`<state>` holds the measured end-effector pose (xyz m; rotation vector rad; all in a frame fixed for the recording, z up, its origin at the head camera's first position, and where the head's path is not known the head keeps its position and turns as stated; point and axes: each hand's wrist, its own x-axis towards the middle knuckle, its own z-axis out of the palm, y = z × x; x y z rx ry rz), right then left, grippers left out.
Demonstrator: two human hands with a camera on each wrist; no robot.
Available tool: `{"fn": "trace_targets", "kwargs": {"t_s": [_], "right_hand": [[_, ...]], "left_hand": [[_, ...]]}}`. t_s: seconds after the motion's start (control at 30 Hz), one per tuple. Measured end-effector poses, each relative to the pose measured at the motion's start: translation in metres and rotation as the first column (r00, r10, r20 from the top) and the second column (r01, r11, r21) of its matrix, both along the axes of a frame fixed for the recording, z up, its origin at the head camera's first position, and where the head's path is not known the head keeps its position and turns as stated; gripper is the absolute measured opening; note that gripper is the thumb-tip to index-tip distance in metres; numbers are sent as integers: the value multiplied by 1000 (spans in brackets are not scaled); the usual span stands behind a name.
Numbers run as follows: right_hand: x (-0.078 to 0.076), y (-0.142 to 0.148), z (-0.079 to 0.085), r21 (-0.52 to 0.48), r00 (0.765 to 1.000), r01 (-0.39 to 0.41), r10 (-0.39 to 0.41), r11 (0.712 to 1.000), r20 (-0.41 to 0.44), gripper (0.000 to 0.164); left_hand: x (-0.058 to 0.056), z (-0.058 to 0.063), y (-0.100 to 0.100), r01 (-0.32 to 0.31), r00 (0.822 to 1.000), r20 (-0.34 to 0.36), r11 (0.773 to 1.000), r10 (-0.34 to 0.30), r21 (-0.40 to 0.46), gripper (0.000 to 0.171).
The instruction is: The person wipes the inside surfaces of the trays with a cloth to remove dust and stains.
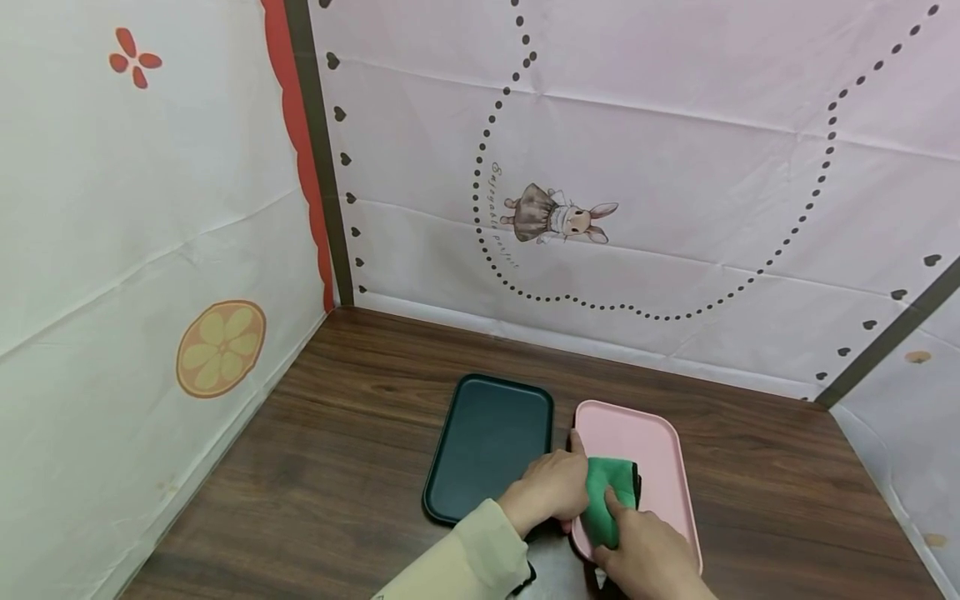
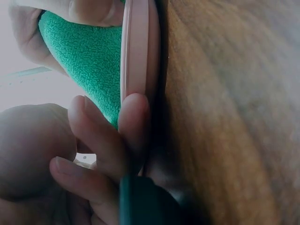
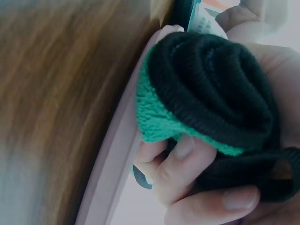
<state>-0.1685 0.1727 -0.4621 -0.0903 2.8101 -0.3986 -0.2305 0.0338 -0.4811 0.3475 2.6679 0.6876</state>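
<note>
A green terry cloth (image 1: 609, 479) with black edging lies folded over on the pink tray (image 1: 628, 427). My right hand (image 1: 648, 543) grips the cloth from the near right side. In the right wrist view the cloth's black border (image 3: 211, 84) shows rolled into layers, with fingers curled beneath it. My left hand (image 1: 551, 490) holds the pink tray's left rim, beside the cloth. One fingertip presses the outer side of the pink rim (image 2: 137, 51) in the left wrist view, while other fingers sit near the cloth's lower end.
Just left of the pink tray lies a dark green tray (image 1: 491, 446). Both trays rest on a brown wood-grain table (image 1: 330, 450). Printed fabric walls (image 1: 675, 183) enclose the table at the back and both sides. A white printed tag (image 3: 204, 22) sticks out by the cloth.
</note>
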Motion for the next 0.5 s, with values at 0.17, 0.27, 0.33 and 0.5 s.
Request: {"fn": "trace_targets", "kwargs": {"t_s": [0.17, 0.27, 0.33, 0.5], "right_hand": [[1, -5, 0, 8, 999, -5, 5, 1000, -38, 84], [2, -9, 0, 11, 999, -11, 11, 1000, -53, 83], [3, -13, 0, 21, 997, -19, 21, 1000, -70, 83], [5, -21, 0, 62, 992, -36, 43, 997, -119, 85]], "left_hand": [[1, 2, 0, 0, 1000, -7, 1000, 0, 4, 87], [1, 2, 0, -1, 1000, -11, 1000, 1, 5, 87], [2, 2, 0, -2, 1000, -18, 1000, 2, 5, 86], [2, 2, 0, -5, 999, -32, 1000, 6, 14, 83]]}}
